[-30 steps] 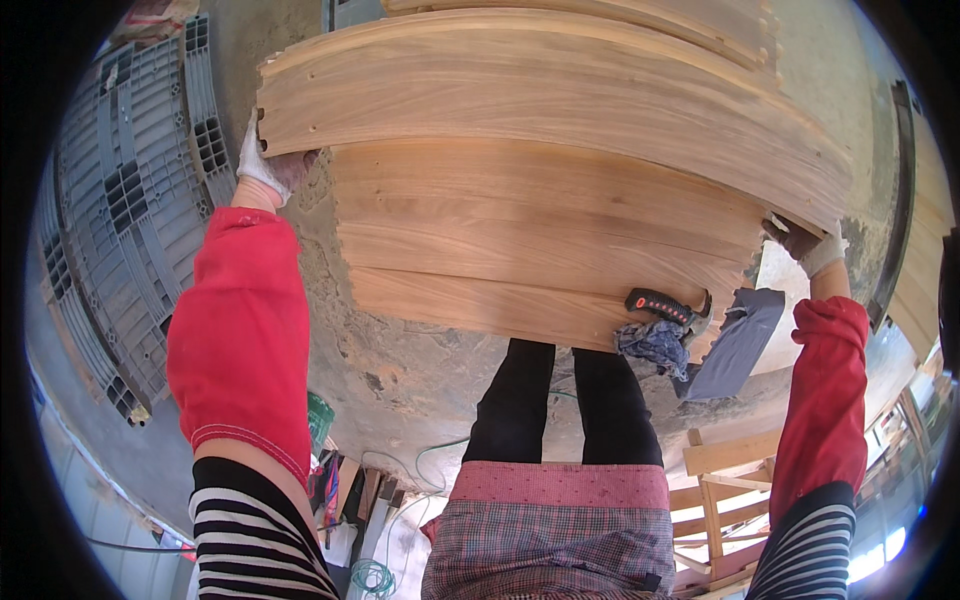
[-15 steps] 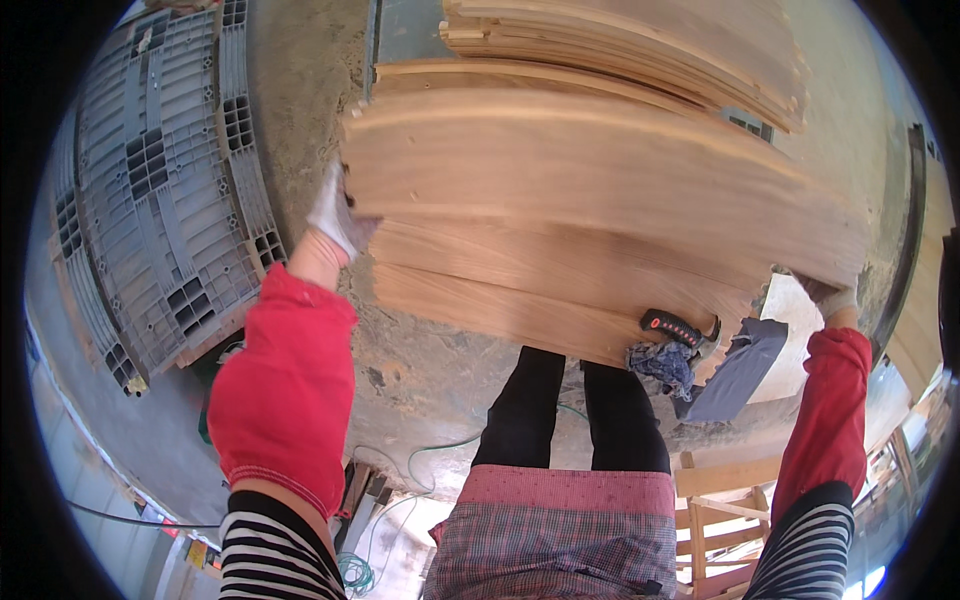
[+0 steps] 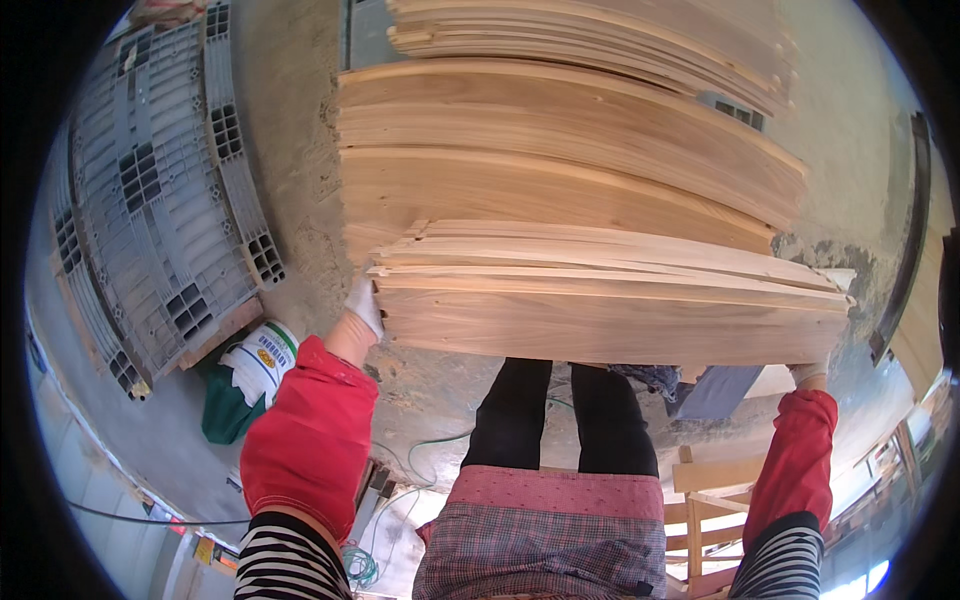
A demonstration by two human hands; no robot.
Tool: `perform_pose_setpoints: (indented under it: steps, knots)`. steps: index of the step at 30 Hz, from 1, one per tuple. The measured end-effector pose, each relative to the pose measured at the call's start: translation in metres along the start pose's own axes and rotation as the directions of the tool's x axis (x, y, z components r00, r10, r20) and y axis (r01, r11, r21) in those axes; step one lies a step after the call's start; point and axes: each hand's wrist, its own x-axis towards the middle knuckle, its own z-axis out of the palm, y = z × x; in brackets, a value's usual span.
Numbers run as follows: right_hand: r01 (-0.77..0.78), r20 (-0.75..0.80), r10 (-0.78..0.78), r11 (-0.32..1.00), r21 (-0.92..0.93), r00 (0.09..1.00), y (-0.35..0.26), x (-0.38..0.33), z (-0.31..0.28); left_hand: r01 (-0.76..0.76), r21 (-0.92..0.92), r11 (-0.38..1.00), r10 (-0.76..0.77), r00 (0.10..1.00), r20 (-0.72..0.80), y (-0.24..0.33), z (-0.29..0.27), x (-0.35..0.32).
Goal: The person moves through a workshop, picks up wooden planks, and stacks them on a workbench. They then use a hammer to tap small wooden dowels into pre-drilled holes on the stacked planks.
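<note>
A wide wooden panel (image 3: 610, 325) is tipped on edge in front of my legs, and several layered wood edges show along its top. My left hand (image 3: 366, 308), in a whitish glove, grips its left end. At the right end my right hand (image 3: 808, 374) is closed on the panel's lower corner, its fingers partly hidden behind the wood. Just beyond lies a stack of similar wooden panels (image 3: 560, 115). Below the held panel a crumpled blue-grey cloth (image 3: 652, 379) and a grey flat piece (image 3: 715, 392) peek out.
Another stack of panels (image 3: 600, 35) stands at the far side. Grey plastic pallets (image 3: 150, 200) are on the left, with a white and green bucket (image 3: 255, 365) beside them. A thin green hose (image 3: 440, 440) runs over the floor; a wooden frame (image 3: 700, 520) stands at lower right.
Both hands have brought the wood nearer to my body and tipped it up. The stack beyond is uncovered, while the black-handled tool on the near boards is now hidden.
</note>
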Motion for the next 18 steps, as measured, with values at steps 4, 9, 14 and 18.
perform_pose_setpoints:
  steps: [4, 9, 14, 18]
  knots:
    - [-0.018, 0.062, 0.027, 0.988, -0.152, 0.998, -0.037, 0.015, -0.027, 0.023, 0.051, 0.998, -0.029, 0.992, 0.125, 0.035, 0.012, 0.009]
    - [0.200, 0.288, -0.089, 0.901, -0.385, 0.953, -0.133, 0.023, 0.034, -0.501, 0.424, 0.754, 0.589, 0.802, -0.101, 0.139, -0.007, 0.085]
    - [0.393, 0.373, -0.128, 0.376, -0.839, 0.919, -0.132, -0.034, 0.184, -0.616, 0.422, 0.665, 0.706, 0.703, -0.086, 0.197, 0.052, 0.104]
    - [0.308, 0.317, -0.053, 0.436, -0.846, 0.947, -0.079, -0.060, 0.257, -0.560, 0.534, 0.633, 0.705, 0.702, -0.100, 0.203, 0.052, 0.120]
